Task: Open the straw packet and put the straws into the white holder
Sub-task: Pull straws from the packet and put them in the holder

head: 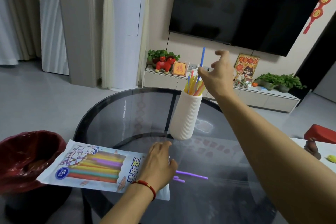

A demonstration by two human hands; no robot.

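The white ribbed holder (pixel 185 116) stands upright on the round glass table (pixel 112 114), with several coloured straws (pixel 193 86) fanned out of its mouth. One blue straw (pixel 203 56) stands upright above them, close to the thumb of my right hand (pixel 217 72). That hand hovers over the holder with its fingers spread. The straw packet (pixel 91 166) lies flat at the table's near left edge. My left hand (pixel 158 162) presses palm down on its open right end. Two purple straws (pixel 190 175) stick out from under that hand onto the glass.
A bin with a dark red liner (pixel 27 158) stands at the left, right beside the packet. A red object (pixel 321 133) and small items lie on a white surface at the right. A TV cabinet (pixel 218 89) with plants and ornaments runs behind the table.
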